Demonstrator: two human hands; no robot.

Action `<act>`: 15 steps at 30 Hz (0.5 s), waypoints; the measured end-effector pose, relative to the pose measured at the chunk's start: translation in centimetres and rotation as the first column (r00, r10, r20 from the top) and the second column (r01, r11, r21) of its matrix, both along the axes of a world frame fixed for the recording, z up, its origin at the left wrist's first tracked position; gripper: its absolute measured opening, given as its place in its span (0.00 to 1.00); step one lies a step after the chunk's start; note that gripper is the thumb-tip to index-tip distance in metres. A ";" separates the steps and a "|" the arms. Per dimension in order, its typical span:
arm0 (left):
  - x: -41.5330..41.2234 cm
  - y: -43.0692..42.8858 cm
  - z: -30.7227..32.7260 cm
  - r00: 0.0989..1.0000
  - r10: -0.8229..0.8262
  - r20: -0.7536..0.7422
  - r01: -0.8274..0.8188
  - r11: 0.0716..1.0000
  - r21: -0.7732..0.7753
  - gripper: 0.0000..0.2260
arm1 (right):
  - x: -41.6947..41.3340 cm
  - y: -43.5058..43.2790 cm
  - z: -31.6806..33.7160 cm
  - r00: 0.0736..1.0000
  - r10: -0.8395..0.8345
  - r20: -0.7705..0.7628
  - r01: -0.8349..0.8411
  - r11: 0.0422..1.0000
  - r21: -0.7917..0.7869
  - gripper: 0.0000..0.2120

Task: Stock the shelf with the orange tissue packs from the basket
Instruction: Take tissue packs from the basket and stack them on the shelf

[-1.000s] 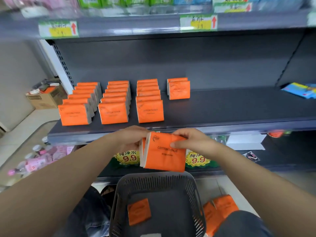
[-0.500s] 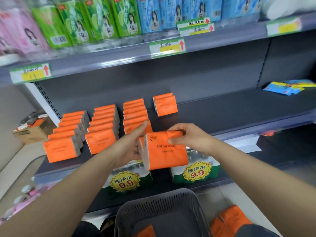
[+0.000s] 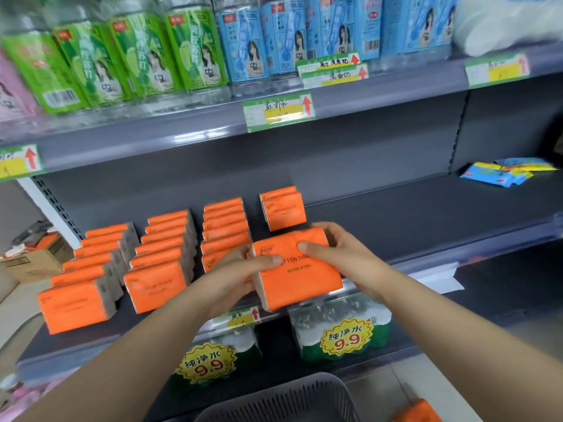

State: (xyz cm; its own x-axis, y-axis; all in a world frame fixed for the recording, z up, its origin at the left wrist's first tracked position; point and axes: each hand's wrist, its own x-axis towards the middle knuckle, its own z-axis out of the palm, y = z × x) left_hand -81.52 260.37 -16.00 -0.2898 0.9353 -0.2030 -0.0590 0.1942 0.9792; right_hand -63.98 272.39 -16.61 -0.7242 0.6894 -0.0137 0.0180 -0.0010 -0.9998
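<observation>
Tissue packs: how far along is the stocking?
Done: three long rows of orange packs stand on the shelf, plus a short fourth row of two. In hand: the left hand and right hand hold one pack at the shelf's front, ahead of that short row. Left: at least one loose orange pack beside the basket; the basket's inside is out of view, so the remaining count is unclear.

Green bottles [image 3: 128,56], blue bottles [image 3: 274,38], cardboard box [image 3: 33,263], blue packets [image 3: 499,175], bottled-water packs [image 3: 341,327]
</observation>
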 end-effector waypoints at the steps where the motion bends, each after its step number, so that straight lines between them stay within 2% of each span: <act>1: 0.0 0.4 0.1 1.000 -0.012 0.001 0.012 1.000 0.013 0.27 | 0.1 0.4 -0.2 0.999 0.037 0.000 -0.036 0.998 -0.055 0.22; 3: 0.0 1.4 0.2 1.000 -0.018 0.008 0.018 0.999 0.035 0.25 | 0.2 1.3 -0.7 0.993 0.117 -0.021 -0.119 0.983 -0.143 0.24; 6: -0.4 3.1 -0.2 0.998 0.033 0.052 -0.036 0.998 0.055 0.32 | -0.1 2.3 -1.5 0.979 0.181 -0.092 -0.194 0.966 -0.169 0.25; 8: -0.5 4.2 -0.5 0.996 0.063 0.064 -0.068 0.995 0.067 0.34 | -0.4 3.3 -2.0 0.979 0.171 -0.113 -0.188 0.968 -0.166 0.25; 11: -0.1 5.6 -1.2 0.986 0.144 0.085 -0.151 0.985 0.088 0.26 | -1.2 5.0 -2.8 0.986 0.121 -0.114 -0.139 0.975 -0.173 0.28; 15: 0.3 7.8 -2.8 0.952 0.298 0.063 -0.303 0.948 0.099 0.10 | -2.6 7.1 -3.6 0.990 0.085 -0.111 -0.106 0.973 -0.203 0.24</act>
